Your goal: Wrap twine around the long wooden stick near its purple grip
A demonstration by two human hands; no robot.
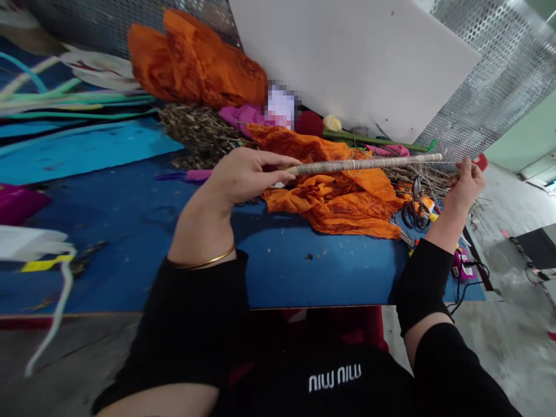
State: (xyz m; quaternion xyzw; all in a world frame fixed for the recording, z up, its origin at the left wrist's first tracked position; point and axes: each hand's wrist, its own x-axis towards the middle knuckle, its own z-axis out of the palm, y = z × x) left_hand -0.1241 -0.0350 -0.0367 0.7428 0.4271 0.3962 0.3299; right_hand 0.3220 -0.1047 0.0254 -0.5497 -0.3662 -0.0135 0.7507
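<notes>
A long thin stick [369,164], wrapped in pale thread or tape, is held almost level above the orange cloth [347,202]. My left hand [247,174] pinches its left end between thumb and fingers. Beyond the stick's right tip, my right hand [464,184] is closed, its fingertips pressed together beside a red round object [480,162]. Whether that object is gripped or just behind the fingers is hard to tell. Black-handled scissors [416,211] lie just left of my right wrist.
The blue table [286,260] carries dry twigs [200,130], an orange cloth bundle [195,63] and green strips [78,104] at the back left. A white board [347,58] leans behind. A purple packet [463,263] and black cable sit at the right edge.
</notes>
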